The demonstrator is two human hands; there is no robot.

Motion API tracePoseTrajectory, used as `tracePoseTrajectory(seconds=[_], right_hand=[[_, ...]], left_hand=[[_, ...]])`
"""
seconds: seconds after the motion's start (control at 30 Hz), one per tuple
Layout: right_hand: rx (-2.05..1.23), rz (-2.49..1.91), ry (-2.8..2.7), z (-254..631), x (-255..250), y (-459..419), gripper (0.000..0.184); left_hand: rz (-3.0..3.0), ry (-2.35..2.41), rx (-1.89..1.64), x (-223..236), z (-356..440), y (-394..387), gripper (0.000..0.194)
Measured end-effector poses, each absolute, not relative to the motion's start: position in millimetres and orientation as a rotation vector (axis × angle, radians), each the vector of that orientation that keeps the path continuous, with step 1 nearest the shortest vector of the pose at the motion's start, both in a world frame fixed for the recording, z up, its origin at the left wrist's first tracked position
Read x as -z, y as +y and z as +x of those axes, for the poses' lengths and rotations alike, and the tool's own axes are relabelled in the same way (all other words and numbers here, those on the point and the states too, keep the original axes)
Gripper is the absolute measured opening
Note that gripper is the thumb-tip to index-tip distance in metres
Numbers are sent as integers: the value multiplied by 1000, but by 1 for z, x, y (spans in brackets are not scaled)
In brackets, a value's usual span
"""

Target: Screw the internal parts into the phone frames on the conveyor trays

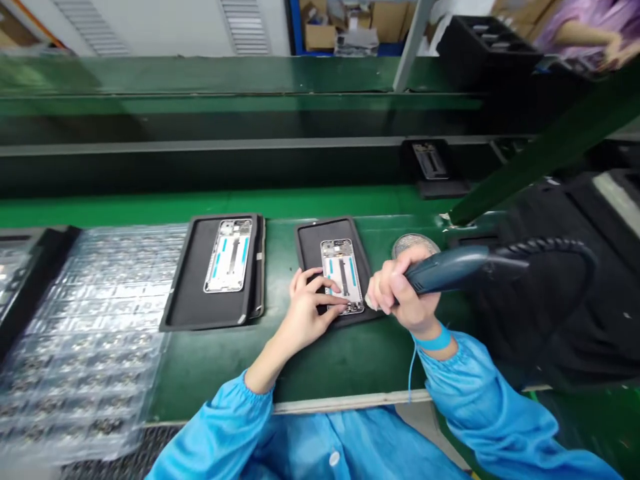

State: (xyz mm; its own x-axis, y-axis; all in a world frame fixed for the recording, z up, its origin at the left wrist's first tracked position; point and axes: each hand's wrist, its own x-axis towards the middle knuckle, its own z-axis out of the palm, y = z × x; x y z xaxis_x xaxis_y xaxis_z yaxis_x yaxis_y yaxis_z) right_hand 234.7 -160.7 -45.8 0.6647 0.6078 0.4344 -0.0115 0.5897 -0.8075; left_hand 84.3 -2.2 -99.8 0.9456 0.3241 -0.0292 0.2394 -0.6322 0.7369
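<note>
My left hand point(310, 308) rests its fingers on the lower part of a phone mid-frame point(342, 267), which lies in a black rubber tray point(309, 245). My right hand point(400, 288) grips a dark blue electric screwdriver point(447, 272) with a coiled black cord point(550, 248). Its tip is hidden behind my fingers, close to the frame's lower right corner. A round metal dish point(415, 245) sits partly hidden behind my right hand. To the left, a second phone frame point(227, 256) lies in a similar tray point(185, 293).
Stacked clear blister trays point(85, 333) lie at the left on the green workbench point(210, 380). Behind it runs a green conveyor point(250, 203) carrying a black tray with a frame point(430, 161). Black crates point(485, 50) and a co-worker's arm point(585, 43) are at the upper right.
</note>
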Motion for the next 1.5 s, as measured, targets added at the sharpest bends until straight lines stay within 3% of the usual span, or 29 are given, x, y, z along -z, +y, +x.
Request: tracePoseTrajectory(seconds=[0.23, 0.37, 0.63, 0.97, 1.5], right_hand=[[-349, -888, -812, 234, 51, -164, 27], [-307, -923, -781, 238, 49, -164, 31], [-287, -936, -764, 241, 50, -165, 32], [-396, -947, -815, 231, 57, -164, 31], [-396, -960, -893, 230, 60, -165, 27]], left_hand=[[2299, 359, -157, 101, 80, -8, 23], [2306, 387, -166, 101, 83, -14, 27], [2316, 495, -223, 99, 86, -33, 8], [2180, 531, -145, 91, 87, -27, 23], [2169, 524, -155, 92, 88, -32, 16]])
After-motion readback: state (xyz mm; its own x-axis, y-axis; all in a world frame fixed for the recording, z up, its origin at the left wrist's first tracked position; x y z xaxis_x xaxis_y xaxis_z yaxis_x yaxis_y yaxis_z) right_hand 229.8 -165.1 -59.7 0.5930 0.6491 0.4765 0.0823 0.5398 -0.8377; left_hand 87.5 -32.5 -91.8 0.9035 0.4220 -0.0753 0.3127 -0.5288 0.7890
